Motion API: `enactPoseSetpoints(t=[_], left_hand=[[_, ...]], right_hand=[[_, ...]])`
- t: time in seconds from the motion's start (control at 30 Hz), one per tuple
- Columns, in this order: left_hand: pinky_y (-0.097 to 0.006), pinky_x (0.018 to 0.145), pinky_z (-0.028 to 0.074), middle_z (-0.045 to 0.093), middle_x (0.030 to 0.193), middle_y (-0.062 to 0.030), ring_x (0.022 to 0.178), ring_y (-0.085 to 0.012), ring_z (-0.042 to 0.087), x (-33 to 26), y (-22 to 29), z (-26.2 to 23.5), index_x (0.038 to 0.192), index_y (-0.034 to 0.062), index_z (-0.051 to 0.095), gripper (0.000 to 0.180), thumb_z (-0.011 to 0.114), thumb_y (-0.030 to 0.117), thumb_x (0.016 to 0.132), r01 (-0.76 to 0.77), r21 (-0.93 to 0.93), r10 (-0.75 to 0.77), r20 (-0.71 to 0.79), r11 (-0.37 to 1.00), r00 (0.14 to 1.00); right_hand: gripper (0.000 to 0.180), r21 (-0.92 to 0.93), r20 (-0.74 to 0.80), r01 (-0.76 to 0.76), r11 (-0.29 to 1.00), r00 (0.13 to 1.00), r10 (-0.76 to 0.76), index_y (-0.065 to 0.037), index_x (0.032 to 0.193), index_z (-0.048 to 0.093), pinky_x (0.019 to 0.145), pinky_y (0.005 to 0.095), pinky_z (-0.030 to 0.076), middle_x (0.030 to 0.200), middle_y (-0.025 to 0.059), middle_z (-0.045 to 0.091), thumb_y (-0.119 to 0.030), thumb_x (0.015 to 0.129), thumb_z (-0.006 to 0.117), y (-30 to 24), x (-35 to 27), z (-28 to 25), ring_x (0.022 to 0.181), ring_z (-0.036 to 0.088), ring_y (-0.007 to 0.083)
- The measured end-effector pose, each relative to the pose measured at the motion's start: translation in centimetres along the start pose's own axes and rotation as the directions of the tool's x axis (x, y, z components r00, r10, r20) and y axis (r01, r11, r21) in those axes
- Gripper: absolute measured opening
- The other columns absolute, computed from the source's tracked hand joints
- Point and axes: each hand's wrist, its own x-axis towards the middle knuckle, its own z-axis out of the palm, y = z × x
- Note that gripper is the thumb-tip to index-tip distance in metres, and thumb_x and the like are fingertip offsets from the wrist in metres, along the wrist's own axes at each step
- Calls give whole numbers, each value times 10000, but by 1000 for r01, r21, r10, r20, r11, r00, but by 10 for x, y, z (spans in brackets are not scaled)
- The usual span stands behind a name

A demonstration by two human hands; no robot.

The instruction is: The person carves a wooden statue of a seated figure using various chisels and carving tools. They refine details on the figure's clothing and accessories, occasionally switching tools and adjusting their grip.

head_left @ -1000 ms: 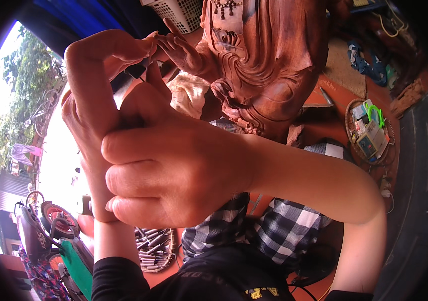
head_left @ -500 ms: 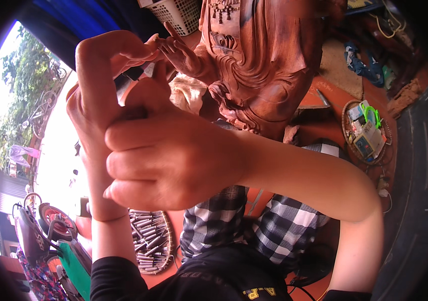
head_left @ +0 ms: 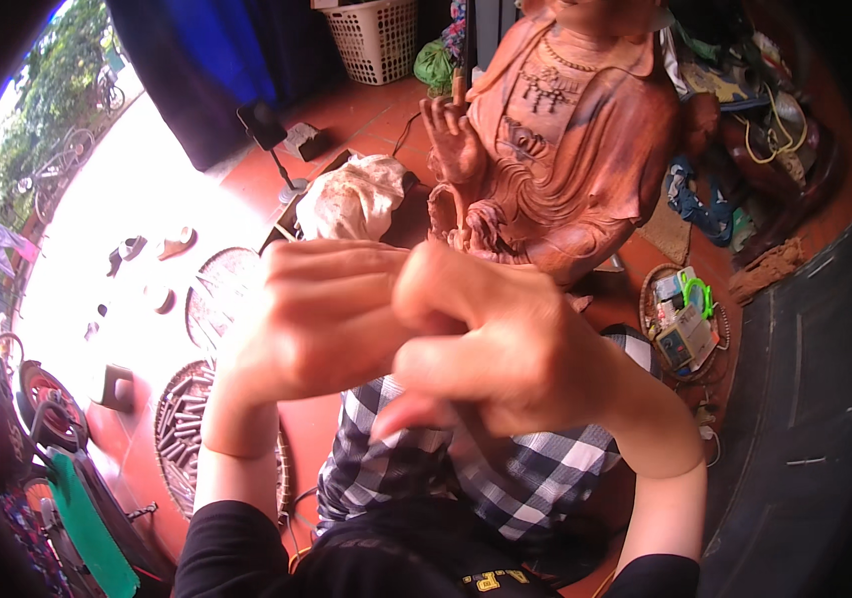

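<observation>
My left hand (head_left: 321, 319) and my right hand (head_left: 506, 344) meet above my lap, in front of a carved reddish wooden statue (head_left: 575, 159). The left hand's fingers are bent and pressed together, their tips hidden by the right hand. Blur softens my right hand; its fingers curl in and its thumb side lies against the left fingers. What either hand holds, if anything, is hidden. Just beyond them, apart from both, rises the statue's lifted hand (head_left: 456, 140), next to its folded robe.
Left of my lap, a round woven basket (head_left: 284, 478) holds many metal tools. A cream cloth (head_left: 351, 199) lies beyond it. On the right stands a basket (head_left: 647, 304) of small packages and a green-handled item. A motorbike (head_left: 17, 419) is at the far left.
Both hands have come down and away from the statue's lifted hand, the right hand shifting rightward. The view has shifted, showing more of the statue and the floor behind.
</observation>
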Motion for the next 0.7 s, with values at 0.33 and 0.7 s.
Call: enactPoseSetpoints(t=[0.33,0.7], left_hand=[[-371,1038,481,621,1315,-140,1184,-231,617,38,-81,81,1359,-28,533,760,883,199,724,-11,-965,-418,-124,264,900],[-268,908,526,698,1089,-58,994,-117,650,55,-91,103,1267,0,625,460,783,157,864,-75,-995,-335,-94,71,937]], right_hand=[[166,-288,-442,-210,934,895,65,59,1045,587,740,302,579,1008,214,693,39,907,678,2,-4,-18,815,720,212],[96,-875,-270,-191,445,955,-120,69,972,680,791,299,568,984,172,744,20,893,705,19,16,-9,861,726,219]])
